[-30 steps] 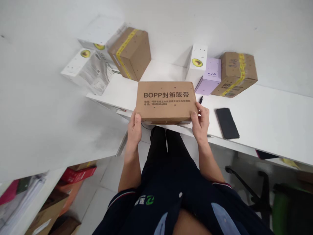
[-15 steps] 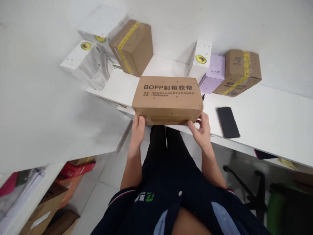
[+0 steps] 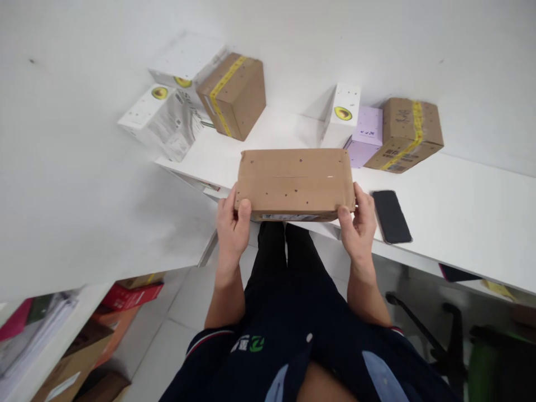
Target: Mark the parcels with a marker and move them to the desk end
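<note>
A brown cardboard box point(image 3: 295, 178) is held in front of me over the front edge of the white desk. Its plain face with small dark specks is toward me, and a strip of clear tape or label shows on the lower side. My left hand point(image 3: 234, 226) grips its left end, thumb on the near edge. At the right end, my right hand point(image 3: 358, 226) has its thumb on the near corner and fingers behind. The fingers of both hands are partly hidden by the box.
A black phone point(image 3: 392, 216) lies on the white desk point(image 3: 473, 206). At the back stand a yellow-taped carton point(image 3: 408, 134), a purple box point(image 3: 367, 134) and a white avocado box point(image 3: 341, 114). Another taped carton point(image 3: 238, 100) and white boxes point(image 3: 157, 120) are at left. Shelves point(image 3: 96, 296) sit lower left.
The box has been turned: its printed face with large lettering has gone from view and a plain face shows instead. Both hands have shifted their hold at its ends.
</note>
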